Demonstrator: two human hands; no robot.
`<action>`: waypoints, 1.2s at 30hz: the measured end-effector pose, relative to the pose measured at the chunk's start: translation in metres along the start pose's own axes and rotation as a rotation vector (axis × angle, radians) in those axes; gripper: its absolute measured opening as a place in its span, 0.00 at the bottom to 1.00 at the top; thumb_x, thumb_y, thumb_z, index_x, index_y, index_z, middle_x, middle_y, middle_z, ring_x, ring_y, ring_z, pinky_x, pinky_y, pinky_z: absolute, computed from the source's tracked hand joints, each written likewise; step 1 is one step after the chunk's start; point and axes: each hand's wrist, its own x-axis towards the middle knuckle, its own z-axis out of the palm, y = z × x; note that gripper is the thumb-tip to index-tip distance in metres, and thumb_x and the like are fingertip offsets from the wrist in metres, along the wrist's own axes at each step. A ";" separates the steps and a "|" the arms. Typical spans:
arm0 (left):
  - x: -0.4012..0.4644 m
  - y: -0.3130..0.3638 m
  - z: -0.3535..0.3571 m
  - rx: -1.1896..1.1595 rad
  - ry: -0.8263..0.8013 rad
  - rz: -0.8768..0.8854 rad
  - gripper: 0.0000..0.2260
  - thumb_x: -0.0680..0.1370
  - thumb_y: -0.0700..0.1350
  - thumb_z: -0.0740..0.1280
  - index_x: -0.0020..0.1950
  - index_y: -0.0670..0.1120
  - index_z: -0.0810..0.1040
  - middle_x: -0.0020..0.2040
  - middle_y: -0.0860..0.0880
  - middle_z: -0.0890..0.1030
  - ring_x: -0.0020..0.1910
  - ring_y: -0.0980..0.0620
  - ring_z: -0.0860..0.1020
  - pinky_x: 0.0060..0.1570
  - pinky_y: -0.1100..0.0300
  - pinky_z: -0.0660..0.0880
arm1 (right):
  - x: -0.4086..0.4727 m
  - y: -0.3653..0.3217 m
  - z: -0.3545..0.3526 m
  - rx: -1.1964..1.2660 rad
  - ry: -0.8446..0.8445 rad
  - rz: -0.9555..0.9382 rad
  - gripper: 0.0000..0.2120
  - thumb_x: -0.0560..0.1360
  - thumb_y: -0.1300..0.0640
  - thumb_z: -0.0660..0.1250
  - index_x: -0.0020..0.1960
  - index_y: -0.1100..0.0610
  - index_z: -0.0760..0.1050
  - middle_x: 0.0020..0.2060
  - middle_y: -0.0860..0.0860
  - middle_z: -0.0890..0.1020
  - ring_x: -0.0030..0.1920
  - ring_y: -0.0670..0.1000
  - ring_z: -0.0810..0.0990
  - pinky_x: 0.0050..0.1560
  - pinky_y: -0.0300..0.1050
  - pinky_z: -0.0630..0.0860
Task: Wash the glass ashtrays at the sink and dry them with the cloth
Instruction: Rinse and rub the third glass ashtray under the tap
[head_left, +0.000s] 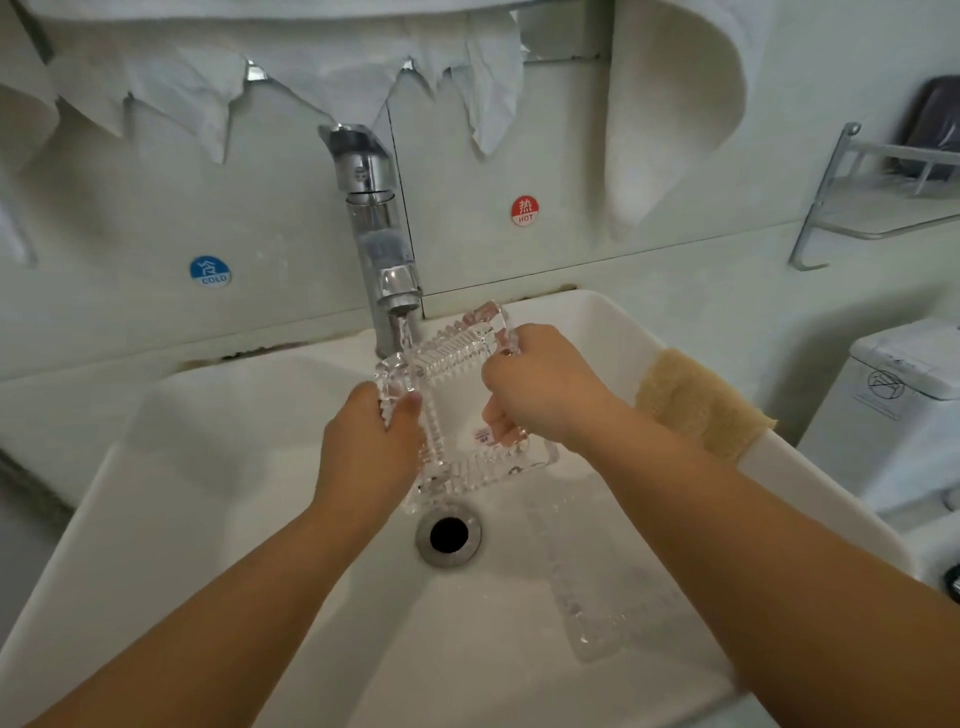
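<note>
The white sink (171, 519) fills the lower frame, its back rim meeting the tiled wall (130, 218) and its right rim running from 1 o'clock down toward 4 o'clock. The basin floor lies open on the left side, at 8 to 9 o'clock of the drain (449, 534). A second glass ashtray (597, 587) lies flat on the basin floor at about 4 o'clock of the drain, partly under the right forearm. A tan cloth (696, 402) drapes over the right rim at 2 o'clock. The chrome tap (376, 228) stands at 12 o'clock at the back rim, its stream falling on the far left corner of the held glass ashtray (457, 410), which is tilted above the drain, clear of the basin walls. The left hand (363, 457) grips its left edge, thumb curled over the ridged rim. The right hand (540, 384) grips its right edge, fingers wrapped behind and thumb showing through the glass. White towels (670, 104) hang overhead at 12 to 1 o'clock.
</note>
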 end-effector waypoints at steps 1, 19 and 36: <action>0.002 -0.003 -0.001 0.069 0.003 0.004 0.16 0.82 0.51 0.58 0.38 0.43 0.69 0.34 0.48 0.73 0.32 0.50 0.72 0.31 0.56 0.69 | -0.002 -0.001 0.001 -0.016 -0.024 0.008 0.03 0.72 0.64 0.56 0.41 0.58 0.65 0.36 0.64 0.83 0.36 0.60 0.83 0.46 0.56 0.80; 0.002 -0.004 -0.027 -0.220 -0.536 -0.323 0.06 0.77 0.39 0.68 0.53 0.46 0.76 0.40 0.44 0.82 0.30 0.48 0.81 0.34 0.55 0.81 | 0.010 0.014 -0.017 0.047 -0.343 0.185 0.08 0.76 0.63 0.62 0.52 0.67 0.72 0.30 0.58 0.82 0.30 0.57 0.81 0.44 0.51 0.77; -0.009 0.005 -0.021 -0.290 -0.441 -0.441 0.06 0.78 0.42 0.68 0.48 0.40 0.78 0.42 0.43 0.80 0.37 0.49 0.81 0.37 0.58 0.81 | 0.015 0.010 -0.018 0.271 0.139 -0.059 0.02 0.74 0.61 0.66 0.46 0.59 0.75 0.39 0.56 0.78 0.36 0.58 0.81 0.36 0.45 0.73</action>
